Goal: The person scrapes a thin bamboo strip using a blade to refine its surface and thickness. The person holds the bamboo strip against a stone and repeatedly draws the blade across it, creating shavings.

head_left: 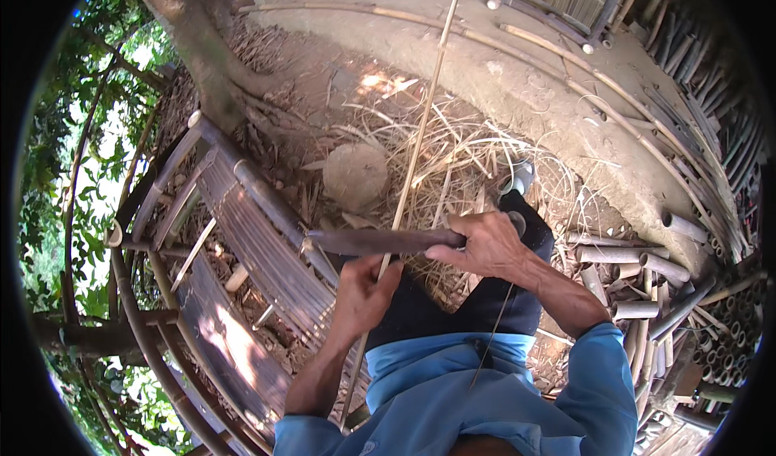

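A long thin bamboo strip [420, 124] runs from my lap up and away across the ground. My left hand [364, 294] grips this strip low down, just under a dark knife blade. My right hand [485, 246] is closed on the handle of the big knife [376, 240], whose blade lies level and points left, crossing the strip right above my left hand. My dark trouser leg and a shoe [521, 177] stretch out ahead.
A slatted bamboo bench [242, 246] stands at my left. Loose bamboo shavings [469, 157] litter the ground ahead, beside a flat round stone [356, 175]. Cut bamboo tubes [647, 278] are piled at right. A tree trunk [194, 27] rises at upper left.
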### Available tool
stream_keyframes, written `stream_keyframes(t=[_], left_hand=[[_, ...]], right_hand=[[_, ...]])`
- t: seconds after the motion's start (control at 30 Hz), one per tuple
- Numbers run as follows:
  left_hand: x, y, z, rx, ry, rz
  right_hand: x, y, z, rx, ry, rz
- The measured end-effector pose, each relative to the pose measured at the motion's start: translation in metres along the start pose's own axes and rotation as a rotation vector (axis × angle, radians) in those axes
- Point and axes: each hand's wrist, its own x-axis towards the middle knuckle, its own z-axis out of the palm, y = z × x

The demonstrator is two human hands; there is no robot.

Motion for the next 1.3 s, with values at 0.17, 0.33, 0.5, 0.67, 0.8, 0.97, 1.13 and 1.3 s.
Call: stream_keyframes(t=[0.17,0.33,0.5,0.67,0.8,0.97,1.13,1.3], left_hand=[[-0.051,0.016,-0.002,0.08,0.006,-0.122],[-0.105,-0.023,-0.011,0.02,-0.107,-0.242],[-0.113,-0.052,-0.022,0.012,-0.205,-0.231],[-0.014,-0.014,0.021,-0.029,-0.121,-0.308],[0.042,-0.018,0.027,-0.025,-0.002,-0.129],[0.045,0.003,0.024,0.11,0.131,-0.016],[0.037,0.003,0.028,0.299,0.145,0.094],[0.022,0.007,0.025,0.386,0.153,0.067]], right_hand=[[0.045,0.104,-0.046,0.136,0.089,0.528],[0.048,0.198,-0.064,0.501,0.344,0.85],[0.054,0.137,-0.017,0.948,0.534,0.807],[0.048,0.096,0.006,1.064,0.32,0.731],[0.033,0.083,0.002,0.758,0.265,0.585],[-0.002,0.081,0.005,0.343,0.075,0.544],[-0.023,0.042,0.013,-0.042,0.047,0.088],[-0.003,0.063,-0.012,0.057,0.016,0.304]])
